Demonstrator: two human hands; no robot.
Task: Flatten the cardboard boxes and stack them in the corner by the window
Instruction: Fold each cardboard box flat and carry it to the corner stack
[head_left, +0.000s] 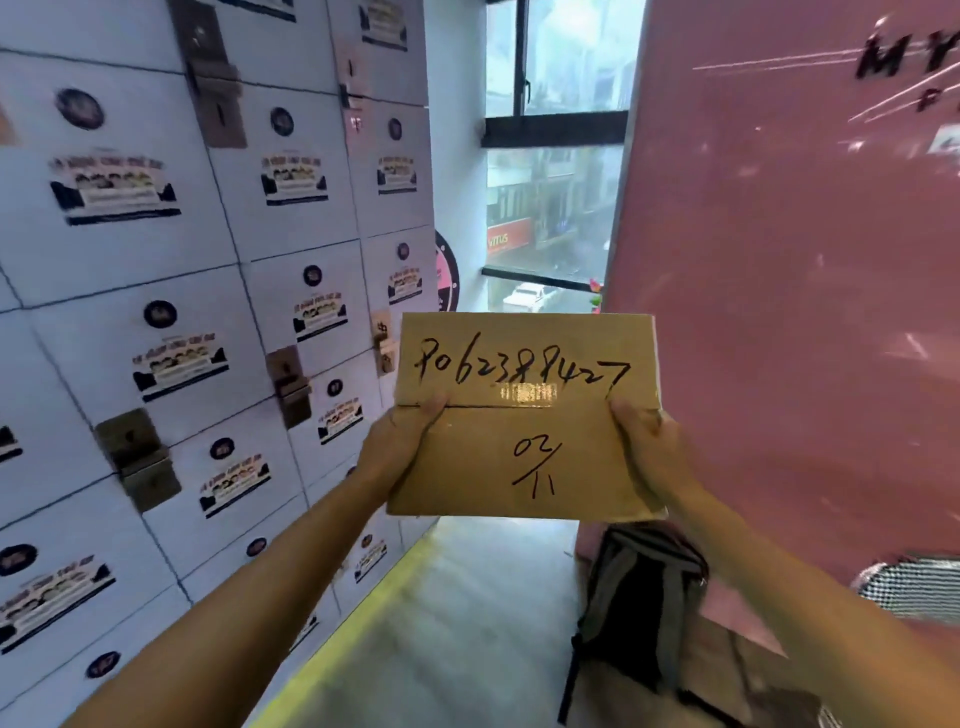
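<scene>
Both hands, left hand (402, 436) and right hand (647, 441), held the flat brown cardboard box (524, 447) by its sides, each grip tight on an edge, probably to carry it toward the window (550, 156).

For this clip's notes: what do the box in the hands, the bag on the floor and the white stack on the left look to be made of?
Box: brown cardboard, matte, marker writing soaked in, with a glossy tape strip across its seam. Bag: looks like woven fabric, black and grey, soft and slumped with straps; blur leaves the weave unclear. White stack: probably white-faced cardboard cartons, judging by seams and printed labels, with brown cardboard patches.
</scene>
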